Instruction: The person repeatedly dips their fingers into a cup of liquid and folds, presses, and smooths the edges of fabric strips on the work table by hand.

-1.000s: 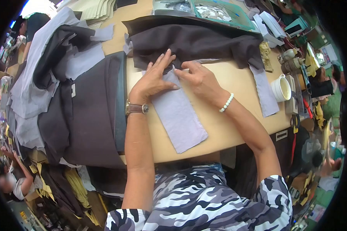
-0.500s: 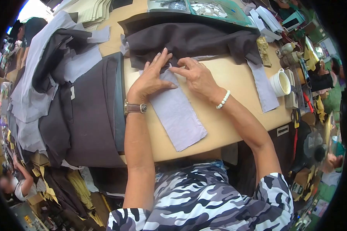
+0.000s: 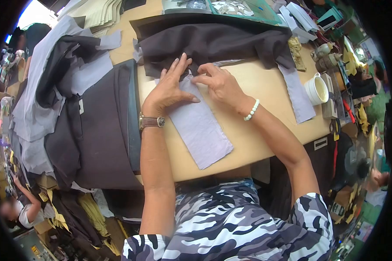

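My left hand (image 3: 170,89) lies flat with fingers spread. Its fingertips rest on the dark brown cloth (image 3: 204,41), and its thumb is on a lavender cloth strip (image 3: 204,135). Close beside it, my right hand (image 3: 222,87) has its fingers curled, with thumb and index finger pinched at the strip's upper end, where it meets the dark cloth. The exact pinch point is partly hidden by the fingers. The strip runs down towards the table's front edge. Another lavender strip (image 3: 295,93) hangs out from the right end of the dark cloth.
A stack of dark cloth pieces (image 3: 104,126) with lavender linings (image 3: 35,108) covers the left side. On the right stand a white cup (image 3: 316,90), small bottles (image 3: 329,61) and scissors (image 3: 334,129). A green tray (image 3: 248,9) with pale pieces sits behind. Other people are at both sides.
The curled fingers of my right hand have drawn slightly closer together at the strip's upper end. My left hand stays in place, and the whole view has shifted a little.
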{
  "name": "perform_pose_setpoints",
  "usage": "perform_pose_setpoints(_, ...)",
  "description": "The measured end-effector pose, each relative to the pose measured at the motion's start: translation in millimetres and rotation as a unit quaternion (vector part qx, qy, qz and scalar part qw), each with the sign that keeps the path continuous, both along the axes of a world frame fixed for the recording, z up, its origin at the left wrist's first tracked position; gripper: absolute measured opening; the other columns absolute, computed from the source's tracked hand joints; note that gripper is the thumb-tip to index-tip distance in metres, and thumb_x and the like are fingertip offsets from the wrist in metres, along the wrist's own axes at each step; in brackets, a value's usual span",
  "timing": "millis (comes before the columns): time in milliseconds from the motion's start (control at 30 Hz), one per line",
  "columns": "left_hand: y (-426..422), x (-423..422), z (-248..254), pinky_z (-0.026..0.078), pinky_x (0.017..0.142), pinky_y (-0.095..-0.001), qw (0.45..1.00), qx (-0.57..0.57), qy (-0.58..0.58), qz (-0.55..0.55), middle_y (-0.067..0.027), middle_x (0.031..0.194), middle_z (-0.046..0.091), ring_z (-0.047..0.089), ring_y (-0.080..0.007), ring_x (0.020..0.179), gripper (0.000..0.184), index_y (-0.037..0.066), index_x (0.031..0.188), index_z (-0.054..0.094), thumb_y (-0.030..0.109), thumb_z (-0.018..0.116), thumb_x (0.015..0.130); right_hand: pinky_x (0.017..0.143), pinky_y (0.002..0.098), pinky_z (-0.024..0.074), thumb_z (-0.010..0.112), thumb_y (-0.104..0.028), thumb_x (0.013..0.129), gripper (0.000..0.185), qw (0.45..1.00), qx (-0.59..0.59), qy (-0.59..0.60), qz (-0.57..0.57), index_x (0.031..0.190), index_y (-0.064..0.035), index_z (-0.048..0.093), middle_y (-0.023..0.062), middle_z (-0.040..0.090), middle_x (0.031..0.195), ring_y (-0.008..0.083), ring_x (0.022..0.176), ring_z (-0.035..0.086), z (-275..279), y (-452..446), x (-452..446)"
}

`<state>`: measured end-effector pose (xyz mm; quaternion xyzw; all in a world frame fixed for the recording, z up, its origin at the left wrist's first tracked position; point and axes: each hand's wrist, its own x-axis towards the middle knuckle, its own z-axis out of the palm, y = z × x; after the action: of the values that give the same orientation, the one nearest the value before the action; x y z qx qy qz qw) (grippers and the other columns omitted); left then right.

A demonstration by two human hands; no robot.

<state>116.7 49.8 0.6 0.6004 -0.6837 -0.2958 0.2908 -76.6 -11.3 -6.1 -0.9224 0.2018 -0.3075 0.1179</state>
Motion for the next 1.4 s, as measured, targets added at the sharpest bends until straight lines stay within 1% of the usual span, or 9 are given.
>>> perform_pose_setpoints(533,-1,1,0,0.001,0.114,-0.0541,1.0,-0.002,-0.024,-0.001,-0.005,0.15,0.035,0.027,-0.0243,0.141,0.135,0.017,0.151,0.007,0.033,0.089,0.045,0.074,0.0376,0.0485,0.059,-0.011,0.078,0.026,0.994,-0.097,0.027,0.03,0.103,-0.0129,0.068,0.0062,0.056,0.1,0.0257,0.085,0.057,-1,2,-1)
perform_pose_setpoints(633,0,-1,0,0.001,0.114,-0.0535,1.0,0.0,-0.026,0.003,-0.0043,0.15,0.035,0.027,-0.0244,0.141,0.135,0.017,0.151,0.007,0.033,0.089,0.045,0.075,0.0378,0.0487,0.059,-0.01,0.076,0.027,0.999,0.012,-0.007,0.029,0.102,-0.0103,0.067,0.0064,0.056,0.102,0.0261,0.086,0.057,4,1,-4)
perform_pose_setpoints(833,0,-1,2,0.002,0.114,-0.0534,0.999,0.002,-0.037,0.006,-0.0035,0.15,0.035,0.026,-0.024,0.141,0.136,0.016,0.151,0.007,0.033,0.089,0.045,0.076,0.0364,0.049,0.061,-0.007,0.075,0.029,0.994,-0.101,0.022,0.02,0.103,-0.0069,0.066,0.0092,0.056,0.106,0.0278,0.087,0.057,0,7,-2)
perform_pose_setpoints(933,0,-1,0,0.001,0.114,-0.0539,0.999,0.001,-0.037,0.003,-0.0036,0.15,0.034,0.026,-0.0236,0.141,0.136,0.016,0.151,0.006,0.033,0.089,0.045,0.078,0.0366,0.0489,0.06,-0.007,0.075,0.027,0.999,0.03,-0.02,0.021,0.101,-0.0063,0.067,0.0101,0.056,0.106,0.0283,0.09,0.057,3,6,-4)
perform_pose_setpoints(1100,-3,1,-1,0.0,0.114,-0.0547,1.0,0.002,-0.021,-0.004,-0.0043,0.151,0.033,0.025,-0.0229,0.142,0.138,0.015,0.151,0.006,0.031,0.09,0.044,0.083,0.0386,0.048,0.057,-0.002,0.076,0.019,1.0,0.021,0.012,0.009,0.093,-0.0049,0.067,0.0116,0.056,0.108,0.0304,0.097,0.057,5,11,-2)
perform_pose_setpoints(1233,0,0,3,0.003,0.114,-0.0515,1.0,0.005,-0.011,0.002,-0.0046,0.149,0.036,0.018,-0.0244,0.144,0.118,0.011,0.151,0.009,0.031,0.081,0.059,0.087,0.0391,0.0471,0.051,0.006,0.074,0.024,0.986,0.142,-0.088,0.016,0.09,-0.0041,0.065,0.0144,0.056,0.111,0.0329,0.103,0.056,32,8,-39)
perform_pose_setpoints(1300,-3,5,-4,0.003,0.114,-0.0512,1.0,0.007,0.024,-0.002,-0.0039,0.15,0.036,0.018,-0.0236,0.144,0.107,0.012,0.151,0.009,0.032,0.075,0.07,0.091,0.0382,0.0461,0.048,0.011,0.072,0.029,0.987,0.068,-0.111,-0.094,0.091,-0.0039,0.065,0.0161,0.055,0.115,0.034,0.107,0.055,65,3,-81)
perform_pose_setpoints(1333,-1,3,-2,0.001,0.114,-0.0508,1.0,0.0,0.027,-0.001,-0.0033,0.15,0.036,0.019,-0.0225,0.144,0.086,0.012,0.151,0.01,0.028,0.061,0.083,0.091,0.0382,0.046,0.047,0.012,0.071,0.033,0.981,-0.002,-0.094,-0.17,0.093,-0.0045,0.066,0.0164,0.055,0.116,0.034,0.108,0.055,72,-3,-109)
perform_pose_setpoints(1400,-3,1,-4,-0.001,0.114,-0.0486,0.996,0.01,0.089,0.015,-0.0029,0.148,0.039,0.023,-0.0208,0.142,0.067,0.011,0.15,0.017,0.03,0.044,0.093,0.093,0.0397,0.0444,0.046,0.012,0.071,0.04,0.943,-0.111,-0.032,-0.311,0.098,-0.007,0.068,0.0171,0.055,0.118,0.0341,0.111,0.053,83,-18,-177)
